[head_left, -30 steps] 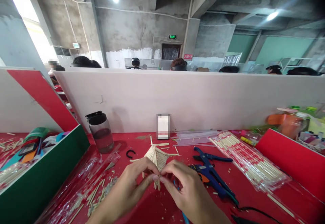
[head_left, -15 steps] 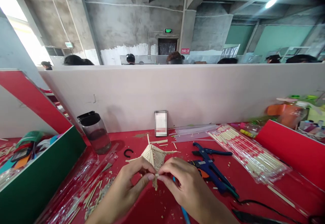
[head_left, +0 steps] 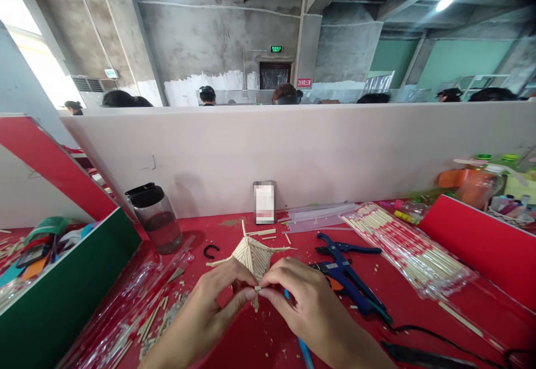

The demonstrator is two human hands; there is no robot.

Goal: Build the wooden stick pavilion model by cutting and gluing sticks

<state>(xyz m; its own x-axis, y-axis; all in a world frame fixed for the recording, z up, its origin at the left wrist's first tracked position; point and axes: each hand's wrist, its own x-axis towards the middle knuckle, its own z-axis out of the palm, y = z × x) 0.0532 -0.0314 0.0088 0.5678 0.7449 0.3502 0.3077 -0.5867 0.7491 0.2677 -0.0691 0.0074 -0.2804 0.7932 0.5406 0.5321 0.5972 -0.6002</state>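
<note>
A small pale structure of glued wooden sticks (head_left: 254, 254), fan-shaped with stick ends poking out, is held just above the red table (head_left: 397, 307). My left hand (head_left: 215, 296) pinches its near left edge with thumb and fingers closed. My right hand (head_left: 299, 296) pinches the near right edge, fingertips meeting the left hand's at the bottom of the piece. A short stick hangs down between my fingertips.
A blue glue gun (head_left: 347, 279) with black cord lies right of my hands. Wrapped stick bundles (head_left: 408, 254) lie far right, cut scraps and plastic wrappers (head_left: 151, 313) left. A dark-lidded jar (head_left: 157, 218), a green-sided box (head_left: 71, 291), a white partition (head_left: 293, 151) and other people's heads beyond.
The view shifted slightly; my hands and the stick structure stay together in the same grip, with only small finger adjustments.
</note>
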